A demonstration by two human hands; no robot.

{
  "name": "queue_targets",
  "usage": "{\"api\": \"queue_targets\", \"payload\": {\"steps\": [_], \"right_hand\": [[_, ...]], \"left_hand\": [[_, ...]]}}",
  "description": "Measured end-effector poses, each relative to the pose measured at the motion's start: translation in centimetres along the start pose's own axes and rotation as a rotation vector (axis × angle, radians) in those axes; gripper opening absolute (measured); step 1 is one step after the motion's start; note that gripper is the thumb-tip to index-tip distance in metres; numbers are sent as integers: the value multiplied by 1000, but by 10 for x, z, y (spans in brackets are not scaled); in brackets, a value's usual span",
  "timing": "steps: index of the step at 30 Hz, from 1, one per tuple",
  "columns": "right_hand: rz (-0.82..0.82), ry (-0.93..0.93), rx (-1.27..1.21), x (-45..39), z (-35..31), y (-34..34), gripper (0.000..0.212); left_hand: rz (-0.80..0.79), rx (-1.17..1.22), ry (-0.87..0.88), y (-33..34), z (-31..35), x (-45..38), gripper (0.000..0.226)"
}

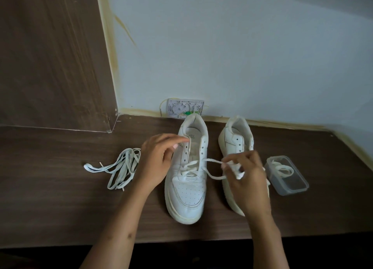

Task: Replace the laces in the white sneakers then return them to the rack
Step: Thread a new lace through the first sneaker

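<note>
Lace (pixel 212 161) runs rightward from the left sneaker (pixel 186 179) into the pinching right hand (pixel 245 173), while the left hand (pixel 159 159) grips its eyelet edge.

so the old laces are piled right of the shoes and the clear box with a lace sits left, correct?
Sides are swapped. The head view shows the loose laces piled left of the shoes, and the clear box with a lace on the right.
</note>
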State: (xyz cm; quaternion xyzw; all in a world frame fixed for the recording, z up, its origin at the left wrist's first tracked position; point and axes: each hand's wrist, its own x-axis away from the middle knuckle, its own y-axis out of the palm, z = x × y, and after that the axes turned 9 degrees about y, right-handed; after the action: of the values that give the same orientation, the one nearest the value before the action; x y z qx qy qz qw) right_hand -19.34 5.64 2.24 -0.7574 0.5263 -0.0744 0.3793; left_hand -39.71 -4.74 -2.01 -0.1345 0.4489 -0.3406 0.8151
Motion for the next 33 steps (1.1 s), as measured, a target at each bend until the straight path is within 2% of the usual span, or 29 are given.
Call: {"api": "queue_targets", "payload": {"steps": [2, 3, 5, 7, 9, 11, 14, 18, 20, 22, 23, 25, 28, 31, 33], "right_hand": [[-324, 35, 40, 8, -5, -1, 16], [-437, 52, 118, 12, -6, 2, 17], [-516, 64, 301, 21, -8, 4, 8], [-538, 48, 316, 26, -19, -3, 16], [-587, 78, 130, 25, -35, -16, 22], [-619, 127, -219, 26, -56, -32, 16], [-462, 133, -675, 23, -73, -40, 13], [-321, 223, -878, 21, -68, -32, 47], [-247, 304, -937, 19, -59, -31, 55], [-204, 360, -1027, 17, -47, -33, 52], [-186, 390, -1091, 16, -42, -34, 48], [-99, 482, -1212, 14, -28, -33, 33], [191, 683, -1248, 11, -6, -26, 19], [448, 623, -900, 11, 4, -20, 33], [417, 441, -643, 13, -3, -18, 34]], "left_hand": [[29, 75, -43, -4, 3, -1, 36], [30, 113, -69, -7, 6, -1, 31], [-3, 233, -114, -14, 14, -2, 23], [-72, 407, -126, -22, 23, -3, 13], [-115, 613, -136, -29, 32, -4, 11], [-148, 797, -159, -33, 39, -4, 25], [-284, 952, -187, -29, 50, -4, 38], [-538, 1162, -298, -18, 66, -4, 70], [-631, 1239, -318, -21, 69, -4, 70], [-660, 1236, -301, -27, 67, -4, 57], [-618, 1242, -316, -29, 64, -5, 52], [-427, 1294, -371, -32, 54, -5, 49], [-68, 1296, -432, -35, 38, -8, 50], [32, 1076, -352, -33, 38, -8, 30], [-7, 933, -284, -29, 46, -9, 26]]}}
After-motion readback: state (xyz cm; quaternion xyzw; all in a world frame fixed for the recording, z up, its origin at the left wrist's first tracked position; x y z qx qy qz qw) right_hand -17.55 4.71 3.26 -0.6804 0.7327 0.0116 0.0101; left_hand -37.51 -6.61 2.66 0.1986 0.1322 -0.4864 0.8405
